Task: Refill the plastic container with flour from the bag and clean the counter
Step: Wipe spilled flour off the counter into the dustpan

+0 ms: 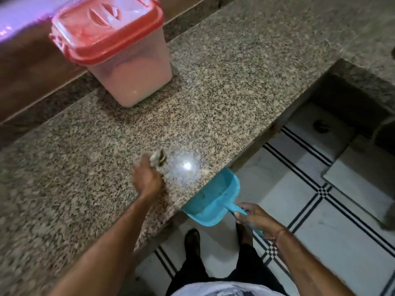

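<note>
Head view: the container point(139, 77), red lid point(106, 28) on and pale flour showing through its wall, stands at the back of the counter point(235, 82). Well in front, the left hand point(145, 178) bunches a blurred cloth point(157, 158) against the stone near the front edge. The right hand point(256, 218) grips the handle of a blue dustpan point(211, 199), its mouth tucked at that edge, above the tiled floor point(320, 231).

Motion-blurred left hand point(146, 178) and its pale wad point(157, 158)
</note>
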### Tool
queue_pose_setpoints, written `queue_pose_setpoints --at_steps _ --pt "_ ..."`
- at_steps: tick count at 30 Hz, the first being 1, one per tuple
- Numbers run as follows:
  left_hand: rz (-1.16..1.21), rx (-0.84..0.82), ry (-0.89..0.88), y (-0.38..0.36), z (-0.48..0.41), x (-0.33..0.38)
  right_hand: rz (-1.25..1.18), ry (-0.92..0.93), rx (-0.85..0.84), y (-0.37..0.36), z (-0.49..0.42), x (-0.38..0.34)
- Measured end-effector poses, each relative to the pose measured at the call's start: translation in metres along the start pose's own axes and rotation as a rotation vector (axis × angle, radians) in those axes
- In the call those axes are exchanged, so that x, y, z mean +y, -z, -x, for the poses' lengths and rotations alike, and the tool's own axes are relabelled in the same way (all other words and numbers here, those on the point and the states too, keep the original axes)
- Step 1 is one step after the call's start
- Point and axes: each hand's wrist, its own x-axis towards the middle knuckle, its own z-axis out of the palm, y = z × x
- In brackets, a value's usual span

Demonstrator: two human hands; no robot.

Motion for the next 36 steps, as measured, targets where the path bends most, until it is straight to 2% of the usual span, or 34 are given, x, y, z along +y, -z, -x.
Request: queue_pose_setpoints --at_steps 3,7,10,12,15,18,22,26,32,36 --pt "0.001 -0.036 0.114 -0.017 0.01 0.009 0.017 -0.013 -0.086 0.02 -0.005 0.0" --pt "0.079 -0.133 -0.044 -0.057 0.047 0.063 0.069 -0.005 -0.169 0.045 -0.011 -0.002" --pt "0.132 -0.14 -0.127 -0.059 0.063 0.082 0.127 0.023 -0.223 0.061 -0.013 -0.009" --pt "0.159 -0.079 -0.008 -0.046 0.064 0.076 0.142 0.023 -0.231 0.068 -0.014 -0.013" --pt "-0.07 0.035 0.344 -0.021 0.072 0.036 0.137 0.017 -0.246 0.071 -0.017 -0.018" --pt "-0.203 0.039 0.474 -0.013 0.092 0.019 0.145 0.021 -0.278 0.069 -0.019 -0.019" --pt "-0.174 0.061 0.394 -0.035 0.099 0.052 0.193 0.018 -0.292 0.067 -0.018 -0.021" --pt "-0.107 0.008 0.288 -0.061 0.088 0.089 0.219 0.009 -0.309 0.067 -0.017 -0.018" --pt "0.185 -0.238 0.01 -0.057 0.072 0.079 0.226 0.017 -0.29 0.077 -0.013 -0.019" --pt "0.034 -0.201 -0.166 -0.057 0.089 0.076 0.234 0.019 -0.271 0.073 -0.014 -0.022"
